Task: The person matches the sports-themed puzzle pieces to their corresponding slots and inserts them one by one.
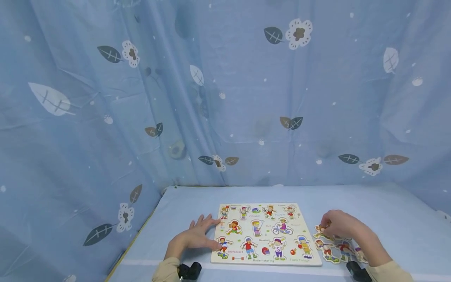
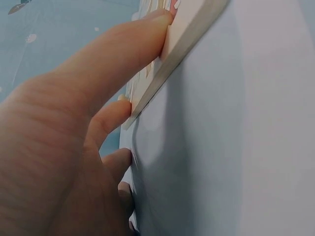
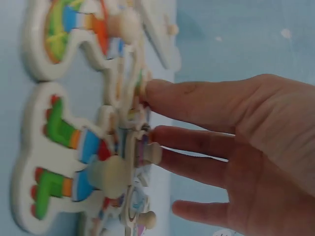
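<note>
A wooden peg puzzle board [image 1: 243,244] with colourful sports figures and printed words lies flat on the table. My left hand [image 1: 199,235] is at its left edge, fingers spread and fairly straight. In the left wrist view the thumb [image 2: 142,37] rests on the board's edge. To the right of the board lies a group of knobbed puzzle pieces [image 1: 327,250]. My right hand [image 1: 343,227] is over them, thumb and fingertips at a runner-shaped piece [image 1: 318,235], which it seems to pinch. The right wrist view shows a roller-skater piece [image 3: 81,162] beside that hand; its index fingertip is hidden.
A light blue cloth [image 1: 282,194] covers the table. Behind and at the left hangs a blue curtain [image 1: 239,98] printed with leaves and flowers. The right-hand pieces lie close together, some overlapping in the right wrist view, with round wooden knobs [image 3: 115,177] standing up.
</note>
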{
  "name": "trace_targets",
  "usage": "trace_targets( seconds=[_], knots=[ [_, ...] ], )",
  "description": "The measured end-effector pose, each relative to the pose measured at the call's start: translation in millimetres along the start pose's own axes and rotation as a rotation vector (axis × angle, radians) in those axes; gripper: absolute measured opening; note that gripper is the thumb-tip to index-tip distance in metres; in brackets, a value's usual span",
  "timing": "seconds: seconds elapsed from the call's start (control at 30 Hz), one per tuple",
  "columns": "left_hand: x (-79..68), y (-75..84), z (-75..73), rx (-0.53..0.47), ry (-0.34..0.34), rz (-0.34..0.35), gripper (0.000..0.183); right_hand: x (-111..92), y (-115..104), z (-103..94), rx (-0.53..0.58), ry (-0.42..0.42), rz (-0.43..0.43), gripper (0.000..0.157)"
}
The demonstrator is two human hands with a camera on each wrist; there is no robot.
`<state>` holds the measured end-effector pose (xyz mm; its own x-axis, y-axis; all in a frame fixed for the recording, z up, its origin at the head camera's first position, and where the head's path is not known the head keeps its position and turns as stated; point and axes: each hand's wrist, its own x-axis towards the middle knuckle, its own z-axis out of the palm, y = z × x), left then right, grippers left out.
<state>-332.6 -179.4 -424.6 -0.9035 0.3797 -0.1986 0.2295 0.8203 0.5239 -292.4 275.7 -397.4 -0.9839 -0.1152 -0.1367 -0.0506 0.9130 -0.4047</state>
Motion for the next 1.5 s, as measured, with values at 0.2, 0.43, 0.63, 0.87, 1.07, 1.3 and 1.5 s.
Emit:
trace_targets(
  seconds=[0.2, 0.43, 0.63, 0.87, 1.07, 1.3, 1.5],
  knots=[
    [2.4, 0.0, -1.1, 0.011, 0.004, -0.012, 0.088, 7, -1, 5.6, -0.053, 0.028, 0.01, 0.005],
    [4.1, -2.7, -0.9, 0.005, 0.016, 0.003, 0.088, 8, -2, 5.7, -0.046, 0.034, 0.019, 0.007],
    [2.8, -4.6, -1.4, 0.003, 0.019, 0.003, 0.087, 10, -5, 5.3, -0.048, 0.04, 0.002, 0.005],
    [2.1, -5.9, -1.1, -0.006, 0.019, 0.001, 0.087, 11, -9, 4.6, -0.043, 0.031, 0.0, 0.004],
    [2.2, -4.3, 0.4, 0.001, 0.007, -0.002, 0.088, 8, -11, 3.0, -0.064, 0.041, -0.02, 0.006],
    [0.8, -2.8, -0.4, -0.003, 0.004, -0.003, 0.086, 10, -20, 2.1, -0.072, 0.08, -0.039, 0.005],
    [0.8, 0.0, 1.4, -0.018, -0.001, -0.005, 0.087, 19, -38, 5.3, -0.073, 0.122, -0.098, 0.006]
  ],
)
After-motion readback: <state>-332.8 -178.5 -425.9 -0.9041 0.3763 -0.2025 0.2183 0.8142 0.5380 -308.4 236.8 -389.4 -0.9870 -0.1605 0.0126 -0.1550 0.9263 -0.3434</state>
